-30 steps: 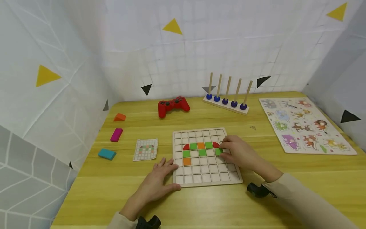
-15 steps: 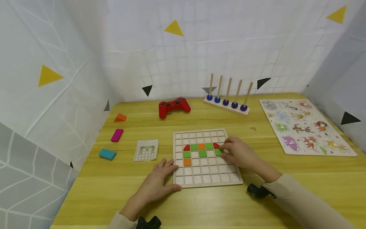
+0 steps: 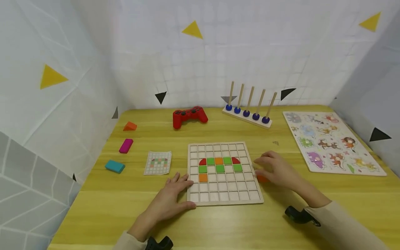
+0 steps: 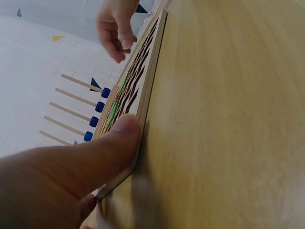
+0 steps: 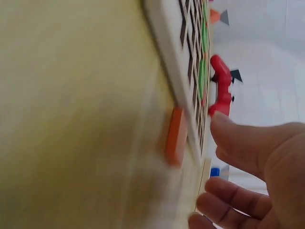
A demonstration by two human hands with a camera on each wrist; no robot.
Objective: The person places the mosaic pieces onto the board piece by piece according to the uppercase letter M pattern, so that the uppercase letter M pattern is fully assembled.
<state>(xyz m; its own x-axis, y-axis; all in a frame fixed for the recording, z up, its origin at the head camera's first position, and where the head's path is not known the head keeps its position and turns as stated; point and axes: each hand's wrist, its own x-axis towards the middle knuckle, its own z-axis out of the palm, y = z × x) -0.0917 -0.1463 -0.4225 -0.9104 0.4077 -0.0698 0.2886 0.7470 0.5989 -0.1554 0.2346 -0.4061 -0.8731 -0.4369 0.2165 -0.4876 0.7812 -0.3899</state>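
A wooden grid board (image 3: 223, 202) lies in the middle of the table. In its upper cells sit red rounded-corner tiles (image 3: 235, 160), several green tiles (image 3: 238, 167) and two orange tiles (image 3: 203, 177). My left hand (image 3: 168, 199) rests at the board's left side, fingers spread, the thumb touching its lower left corner. Just past the right edge my right hand (image 3: 278, 172) hovers with thumb and fingers apart, holding nothing. Below it an orange block (image 5: 176, 137) lies on the table beside the board; the head view shows it partly hidden by that hand.
A small pattern card (image 3: 158, 163) lies left of the board. Farther left are blue (image 3: 115, 166), magenta (image 3: 126, 146) and orange (image 3: 130, 126) blocks. Behind stand a red game controller (image 3: 189, 116) and a peg stand (image 3: 247, 118). An animal puzzle board (image 3: 332, 142) lies at the right.
My right hand has let go of the green tile, now flat in its cell under the right red tile, and moved right, off the board. The left hand stays put.
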